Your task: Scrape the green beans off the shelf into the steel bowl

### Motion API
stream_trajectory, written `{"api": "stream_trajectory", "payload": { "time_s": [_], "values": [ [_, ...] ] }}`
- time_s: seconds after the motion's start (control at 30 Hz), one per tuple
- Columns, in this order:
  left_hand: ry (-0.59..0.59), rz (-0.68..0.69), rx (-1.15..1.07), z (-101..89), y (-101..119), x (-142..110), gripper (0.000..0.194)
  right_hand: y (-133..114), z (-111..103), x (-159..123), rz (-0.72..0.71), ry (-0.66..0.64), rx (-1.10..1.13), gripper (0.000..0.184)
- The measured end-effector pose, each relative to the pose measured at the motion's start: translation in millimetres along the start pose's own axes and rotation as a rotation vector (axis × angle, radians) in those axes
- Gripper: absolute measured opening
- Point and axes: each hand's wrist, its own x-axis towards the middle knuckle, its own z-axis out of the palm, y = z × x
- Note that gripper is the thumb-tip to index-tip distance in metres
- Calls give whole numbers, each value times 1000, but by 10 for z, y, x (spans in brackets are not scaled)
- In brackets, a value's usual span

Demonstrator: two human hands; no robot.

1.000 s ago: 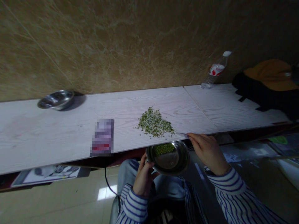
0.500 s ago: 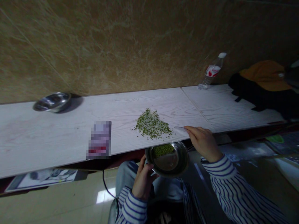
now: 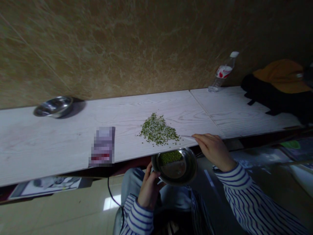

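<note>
A steel bowl tilts at the front edge of the counter, with green beans gathered along its far side. My left hand grips its left rim, thumb over the edge. In my right hand is a thin, pale, flat utensil, pinched by the fingers; its exact kind is unclear. Its tip lies at the right edge of a loose pile of green beans mixed with white grains, spread on the white counter.
Another steel bowl stands at the back left. A pixelated flat item lies near the front edge. At the back right are a plastic bottle, an orange-brown cap and dark cloth. A marbled wall rises behind.
The utensil has turned more edge-on, and its tip has come slightly closer to the pile. My left hand and the tilted bowl stay almost the same. The view has shifted a little.
</note>
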Motion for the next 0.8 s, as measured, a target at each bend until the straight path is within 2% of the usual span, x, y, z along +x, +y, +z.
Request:
{"api": "stream_trajectory", "payload": {
  "time_s": [0.3,0.8],
  "values": [
    [-8,-5,19,15,-22,16,53,-154,-85,-178,-16,2,14,27],
    [-21,-6,12,23,-8,-13,49,-329,-38,-140,-12,-26,100,26]
  ]
}}
